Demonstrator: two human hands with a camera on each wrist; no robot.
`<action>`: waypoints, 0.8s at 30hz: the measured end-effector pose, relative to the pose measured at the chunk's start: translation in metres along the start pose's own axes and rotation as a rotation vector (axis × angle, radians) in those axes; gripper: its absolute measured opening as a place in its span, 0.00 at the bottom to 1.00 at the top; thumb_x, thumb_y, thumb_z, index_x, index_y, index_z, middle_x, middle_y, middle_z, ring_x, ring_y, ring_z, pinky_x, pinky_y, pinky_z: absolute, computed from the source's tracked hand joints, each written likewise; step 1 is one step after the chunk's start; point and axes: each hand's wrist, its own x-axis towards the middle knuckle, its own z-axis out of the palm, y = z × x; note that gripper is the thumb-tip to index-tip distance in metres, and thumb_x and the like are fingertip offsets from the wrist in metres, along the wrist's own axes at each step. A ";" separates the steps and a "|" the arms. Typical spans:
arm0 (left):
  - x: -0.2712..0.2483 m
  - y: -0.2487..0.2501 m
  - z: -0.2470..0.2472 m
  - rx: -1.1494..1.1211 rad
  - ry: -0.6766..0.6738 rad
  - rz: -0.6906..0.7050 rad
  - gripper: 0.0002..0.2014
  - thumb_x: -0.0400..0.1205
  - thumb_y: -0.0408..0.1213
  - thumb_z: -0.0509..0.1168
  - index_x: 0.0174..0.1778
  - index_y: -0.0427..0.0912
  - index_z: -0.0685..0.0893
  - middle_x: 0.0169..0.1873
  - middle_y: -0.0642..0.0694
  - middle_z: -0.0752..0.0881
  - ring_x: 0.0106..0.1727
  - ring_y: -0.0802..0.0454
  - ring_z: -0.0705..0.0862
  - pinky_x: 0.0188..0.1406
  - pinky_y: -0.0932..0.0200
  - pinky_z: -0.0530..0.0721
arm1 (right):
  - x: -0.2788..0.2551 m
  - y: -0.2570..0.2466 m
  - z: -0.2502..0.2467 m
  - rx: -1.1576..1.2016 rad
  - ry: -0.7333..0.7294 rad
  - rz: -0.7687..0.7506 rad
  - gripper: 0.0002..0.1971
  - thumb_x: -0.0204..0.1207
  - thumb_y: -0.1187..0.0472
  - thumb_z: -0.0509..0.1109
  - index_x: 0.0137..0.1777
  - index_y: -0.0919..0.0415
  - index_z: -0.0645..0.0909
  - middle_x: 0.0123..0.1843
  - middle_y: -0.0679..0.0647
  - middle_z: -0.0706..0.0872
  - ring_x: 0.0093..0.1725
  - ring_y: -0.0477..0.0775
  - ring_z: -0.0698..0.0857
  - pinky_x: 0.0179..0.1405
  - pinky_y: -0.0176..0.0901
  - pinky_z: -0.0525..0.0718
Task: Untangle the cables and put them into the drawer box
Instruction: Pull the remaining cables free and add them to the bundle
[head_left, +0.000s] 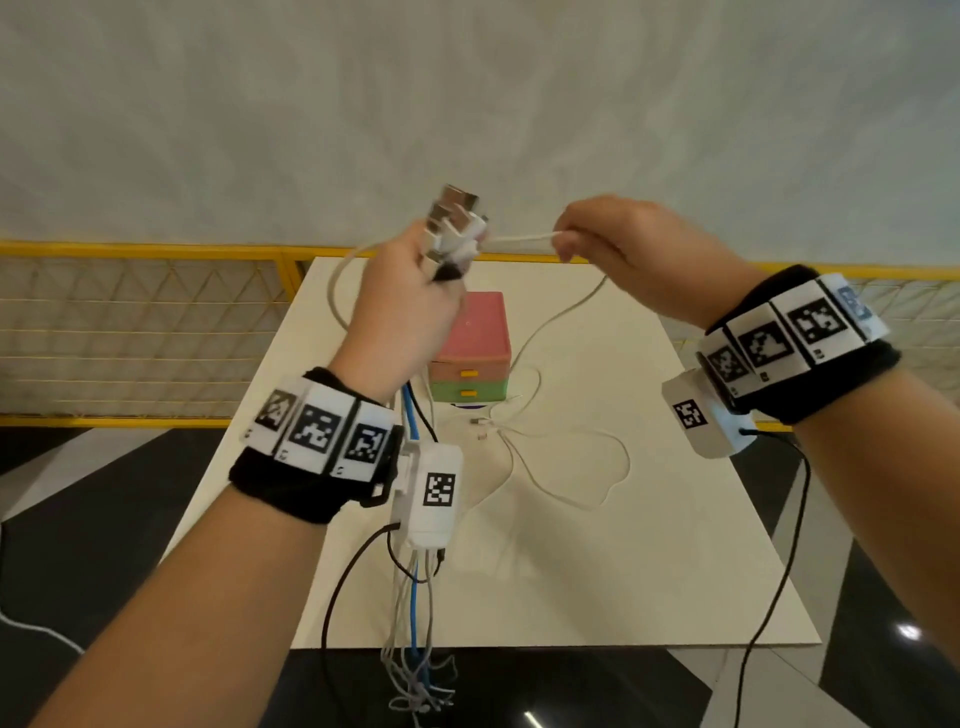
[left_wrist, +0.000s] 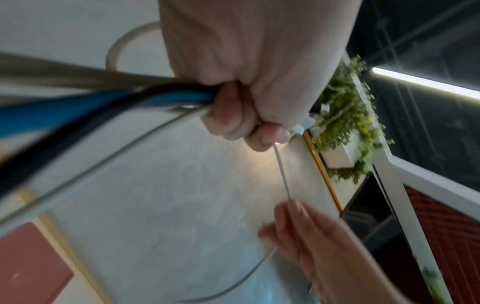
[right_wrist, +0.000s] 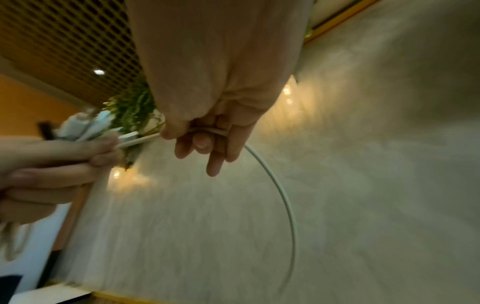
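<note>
My left hand (head_left: 415, 291) is raised above the table and grips a bundle of cables (left_wrist: 155, 96), white, blue and black. Their plugs (head_left: 457, 221) stick out above the fist and the loose ends (head_left: 415, 649) hang below my wrist. My right hand (head_left: 597, 239) pinches one white cable (head_left: 519, 240) just right of the plugs. That cable (right_wrist: 280, 193) curves down from the right hand to the table. The drawer box (head_left: 475, 353), pink on top with a green drawer lower down, stands on the white table (head_left: 649, 545) below my left hand.
A thin white cable (head_left: 571, 467) lies in loops on the table in front of the box, its plug (head_left: 480, 423) near the lowest drawer. A yellow mesh railing (head_left: 130, 322) runs behind the table. Dark floor surrounds the table.
</note>
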 end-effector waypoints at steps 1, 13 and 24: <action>-0.001 -0.001 -0.005 -0.014 0.066 -0.004 0.11 0.85 0.28 0.59 0.52 0.45 0.86 0.27 0.58 0.77 0.21 0.68 0.76 0.22 0.76 0.69 | -0.006 0.004 -0.001 0.033 0.000 0.070 0.15 0.86 0.54 0.55 0.48 0.63 0.79 0.42 0.51 0.80 0.37 0.42 0.72 0.39 0.25 0.68; -0.023 0.009 0.010 0.060 -0.202 0.044 0.15 0.83 0.26 0.61 0.53 0.52 0.85 0.30 0.61 0.86 0.27 0.71 0.81 0.32 0.73 0.75 | -0.031 -0.034 -0.004 -0.013 0.012 -0.039 0.12 0.86 0.56 0.56 0.46 0.58 0.79 0.39 0.49 0.81 0.38 0.49 0.77 0.39 0.41 0.73; -0.029 0.013 -0.017 -0.290 0.159 0.009 0.12 0.87 0.40 0.62 0.37 0.51 0.80 0.25 0.52 0.75 0.17 0.61 0.70 0.16 0.69 0.66 | -0.080 -0.012 0.010 0.149 -0.060 0.236 0.16 0.87 0.55 0.50 0.45 0.61 0.75 0.34 0.42 0.77 0.38 0.38 0.79 0.38 0.25 0.73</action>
